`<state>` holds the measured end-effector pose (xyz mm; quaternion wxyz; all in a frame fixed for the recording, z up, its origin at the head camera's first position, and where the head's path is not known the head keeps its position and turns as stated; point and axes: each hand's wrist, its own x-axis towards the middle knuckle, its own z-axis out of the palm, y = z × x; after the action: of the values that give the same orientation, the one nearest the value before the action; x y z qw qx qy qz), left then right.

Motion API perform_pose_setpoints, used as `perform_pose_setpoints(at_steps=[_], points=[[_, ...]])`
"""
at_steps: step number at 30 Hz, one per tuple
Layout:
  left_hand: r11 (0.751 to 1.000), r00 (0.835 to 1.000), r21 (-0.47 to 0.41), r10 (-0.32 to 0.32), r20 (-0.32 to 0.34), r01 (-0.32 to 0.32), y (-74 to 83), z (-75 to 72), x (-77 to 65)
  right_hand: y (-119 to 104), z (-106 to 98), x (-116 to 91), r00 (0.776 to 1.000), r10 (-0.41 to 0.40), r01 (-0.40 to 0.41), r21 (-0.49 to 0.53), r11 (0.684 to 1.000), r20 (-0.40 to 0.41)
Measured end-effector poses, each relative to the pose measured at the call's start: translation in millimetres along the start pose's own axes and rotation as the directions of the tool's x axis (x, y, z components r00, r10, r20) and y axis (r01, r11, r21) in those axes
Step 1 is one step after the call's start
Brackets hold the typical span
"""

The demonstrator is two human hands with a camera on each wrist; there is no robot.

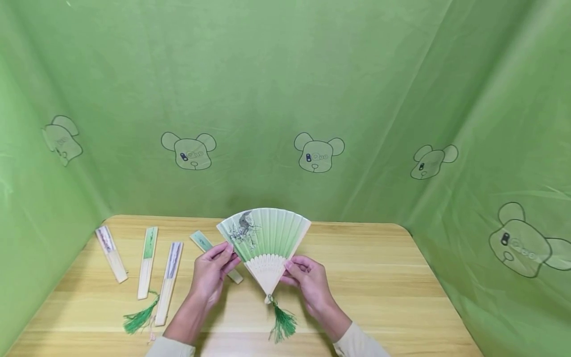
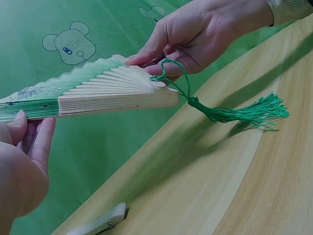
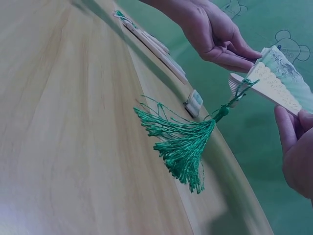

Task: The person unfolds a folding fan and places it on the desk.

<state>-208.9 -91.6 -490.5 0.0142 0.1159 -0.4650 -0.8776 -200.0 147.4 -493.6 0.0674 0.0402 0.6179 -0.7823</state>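
A green folding fan (image 1: pixel 272 233) with a bird-and-branch print is spread above the table, its pivot pointing toward me. My left hand (image 1: pixel 210 272) pinches its left edge between thumb and fingers. On the other side my right hand (image 1: pixel 310 282) grips the right edge, near the pale ribs. From the pivot hangs a green tassel (image 1: pixel 283 322), which also shows in the left wrist view as a looped green tassel (image 2: pixel 239 111). Behind the left hand lies a folded fan with a teal end (image 1: pixel 202 240), partly hidden.
Folded fans lie on the left of the wooden table (image 1: pixel 379 297): a purple-patterned fan (image 1: pixel 111 254), a green-ended fan (image 1: pixel 147 263) and a grey-violet fan (image 1: pixel 169 282). A second green tassel (image 1: pixel 139 318) lies beside them. Green cloth walls (image 1: pixel 285 99) with bear-head outlines surround the table.
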Motion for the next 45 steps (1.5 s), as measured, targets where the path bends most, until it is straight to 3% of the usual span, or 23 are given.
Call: perform_pose_setpoints(at_steps=[19, 45], points=[[1.0, 1.0, -0.002, 0.009, 0.002, -0.009, 0.3, -1.4, -4.0, 1.1, 0.4, -4.0, 0.999, 0.002, 0.002, 0.092, 0.996, -0.049], [0.998, 0.999, 0.022, 0.054, 0.01, -0.054, -3.9, -6.9, -8.3, 6.5, -1.6, -2.7, 0.995, -0.023, 0.037, 0.143, 0.989, -0.097]])
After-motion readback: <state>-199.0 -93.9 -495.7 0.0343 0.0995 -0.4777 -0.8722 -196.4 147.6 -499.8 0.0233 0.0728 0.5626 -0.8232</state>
